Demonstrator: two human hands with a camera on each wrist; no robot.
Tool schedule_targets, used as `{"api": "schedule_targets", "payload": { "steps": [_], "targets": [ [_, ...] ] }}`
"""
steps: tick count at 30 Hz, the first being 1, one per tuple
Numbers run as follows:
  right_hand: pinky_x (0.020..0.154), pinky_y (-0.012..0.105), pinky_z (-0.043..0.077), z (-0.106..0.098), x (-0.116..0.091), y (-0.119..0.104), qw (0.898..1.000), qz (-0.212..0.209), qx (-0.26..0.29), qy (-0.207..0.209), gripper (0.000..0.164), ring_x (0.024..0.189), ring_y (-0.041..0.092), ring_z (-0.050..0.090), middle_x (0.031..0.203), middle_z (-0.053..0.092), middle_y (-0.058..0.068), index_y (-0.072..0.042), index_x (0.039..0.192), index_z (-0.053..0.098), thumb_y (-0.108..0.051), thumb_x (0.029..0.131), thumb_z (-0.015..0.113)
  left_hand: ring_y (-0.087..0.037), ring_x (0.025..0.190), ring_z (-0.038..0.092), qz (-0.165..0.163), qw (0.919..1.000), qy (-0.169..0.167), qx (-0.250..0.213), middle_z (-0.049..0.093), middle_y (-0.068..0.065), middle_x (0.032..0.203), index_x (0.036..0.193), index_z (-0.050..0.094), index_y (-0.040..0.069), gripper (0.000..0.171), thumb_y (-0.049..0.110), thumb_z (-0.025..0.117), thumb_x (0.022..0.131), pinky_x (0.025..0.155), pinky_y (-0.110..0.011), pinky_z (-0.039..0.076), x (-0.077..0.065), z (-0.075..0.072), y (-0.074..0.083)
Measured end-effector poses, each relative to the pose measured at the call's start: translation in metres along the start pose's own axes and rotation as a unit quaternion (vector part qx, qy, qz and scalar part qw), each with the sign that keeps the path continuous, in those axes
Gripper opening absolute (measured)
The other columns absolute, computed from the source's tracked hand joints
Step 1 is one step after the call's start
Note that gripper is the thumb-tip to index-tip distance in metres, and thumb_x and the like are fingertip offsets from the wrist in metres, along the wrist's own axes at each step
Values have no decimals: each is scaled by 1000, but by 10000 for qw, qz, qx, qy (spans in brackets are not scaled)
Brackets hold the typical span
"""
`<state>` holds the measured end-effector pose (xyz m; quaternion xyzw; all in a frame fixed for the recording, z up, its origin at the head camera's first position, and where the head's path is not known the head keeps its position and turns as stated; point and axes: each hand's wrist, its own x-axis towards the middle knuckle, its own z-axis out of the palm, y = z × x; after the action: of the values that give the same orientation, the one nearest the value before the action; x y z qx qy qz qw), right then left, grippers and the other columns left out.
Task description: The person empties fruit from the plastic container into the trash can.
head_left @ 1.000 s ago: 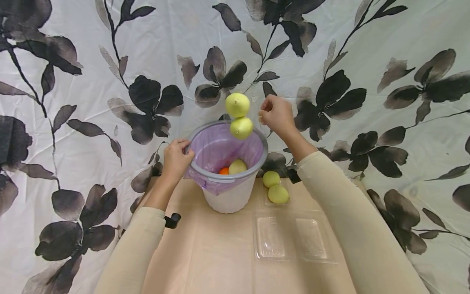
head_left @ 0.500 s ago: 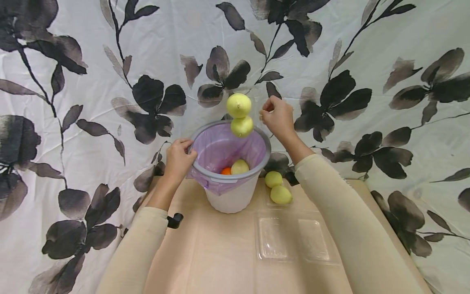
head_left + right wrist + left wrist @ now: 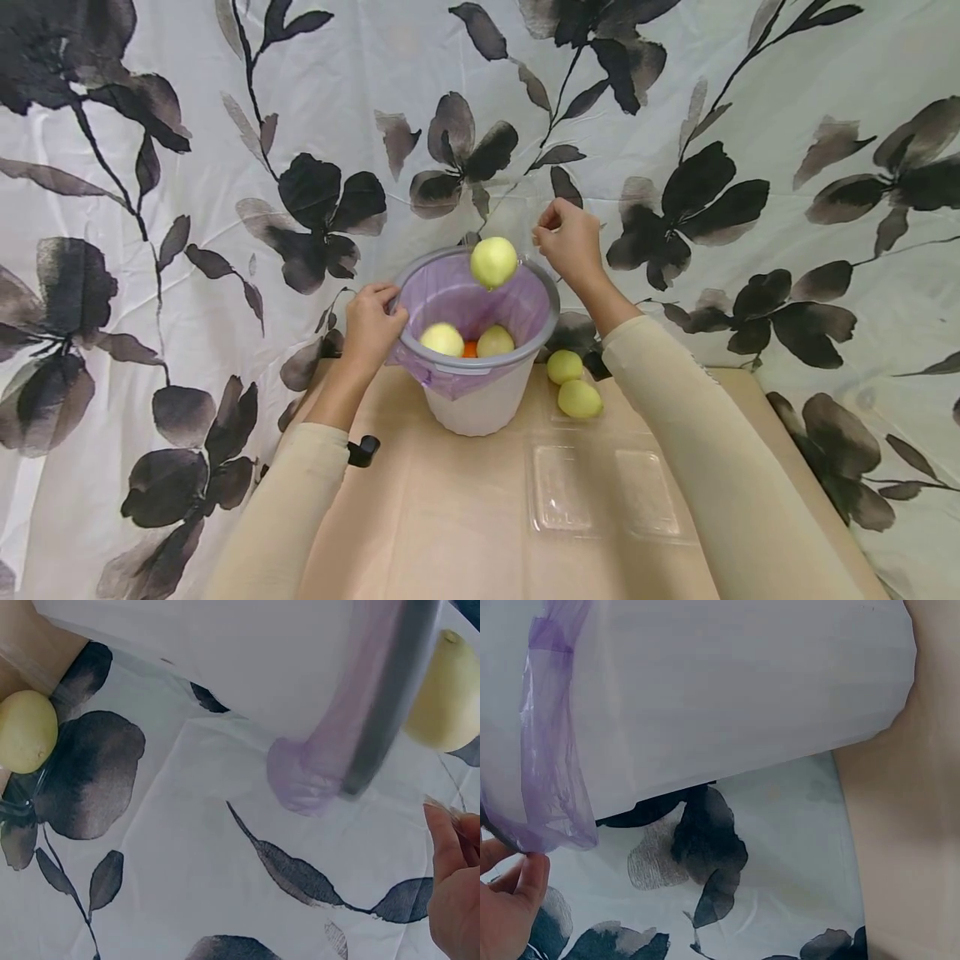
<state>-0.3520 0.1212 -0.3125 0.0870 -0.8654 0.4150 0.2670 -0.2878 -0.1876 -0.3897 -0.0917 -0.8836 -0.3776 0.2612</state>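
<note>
White plastic bin (image 3: 480,400) with grey rim, lined with a thin purple bag, upright at the far middle of the surface. Inside: two pale yellow-green round fruits (image 3: 442,339) and an orange one between them. Another yellow-green fruit (image 3: 493,262) in the air over the far rim.

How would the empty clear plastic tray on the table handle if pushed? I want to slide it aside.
The clear tray looks thin and empty, so probably very light and easy to slide. Its moulded walls look flimsy, so it may flex or buckle under a fingertip. Lying flat on the table, it seems unlikely to tip.
</note>
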Motion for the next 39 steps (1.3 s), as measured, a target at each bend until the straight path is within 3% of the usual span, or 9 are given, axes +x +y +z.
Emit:
{"api": "schedule_targets", "payload": {
  "steps": [7, 17, 24, 28, 32, 39],
  "targets": [
    [63, 16, 53, -2, -1, -1, 9996, -110, -206, 184, 4, 74, 24, 76, 93, 77, 13, -3, 92, 64, -5, 94, 66, -41, 118, 65, -82, 9999, -41, 45, 70, -23, 123, 118, 74, -7, 39, 5, 63, 82, 102, -49, 54, -3, 1, 3],
    [66, 16, 59, -18, -3, 6, 9990, 343, 263, 86, 6, 84, 24, 77, 99, 74, 17, -2, 99, 63, -7, 96, 65, -42, 122, 63, -176, 9996, -184, -110, 67, -24, 128, 121, 72, -8, 38, 4, 62, 86, 103, -50, 54, 1, 0, 2],
    [67, 14, 59, -34, -7, 23, 9938, 803, 716, 276, 11, 76, 2, 73, 94, 73, 9, -3, 100, 65, -10, 95, 70, -42, 122, 63, -196, 9995, -204, -147, 68, -23, 127, 121, 73, -7, 38, 5, 62, 87, 102, -49, 54, 4, -1, 0],
    [69, 17, 60, -47, -14, 34, 9837, 1016, 1417, 447, 13, 74, 0, 72, 85, 69, -1, -2, 98, 64, -9, 93, 74, -42, 122, 63, -228, 9994, -239, -133, 67, -24, 128, 121, 72, -8, 38, 5, 62, 87, 101, -49, 55, 4, 0, 1],
    [70, 20, 61, -60, -28, 50, 9682, 1211, 2113, 580, 15, 73, 4, 75, 81, 70, -2, 1, 100, 64, -5, 91, 75, -41, 120, 65, -220, 9995, -212, -108, 67, -24, 128, 121, 72, -9, 38, 4, 62, 87, 99, -48, 56, 3, 1, 2],
    [72, 21, 61, -80, -54, 90, 9494, 1566, 2619, 736, 16, 73, 7, 76, 81, 75, -2, 4, 104, 63, -2, 92, 72, -40, 116, 66, -203, 9997, -157, -53, 68, -24, 126, 120, 72, -9, 38, 4, 62, 86, 97, -48, 57, 3, 1, 2]
  ]
}}
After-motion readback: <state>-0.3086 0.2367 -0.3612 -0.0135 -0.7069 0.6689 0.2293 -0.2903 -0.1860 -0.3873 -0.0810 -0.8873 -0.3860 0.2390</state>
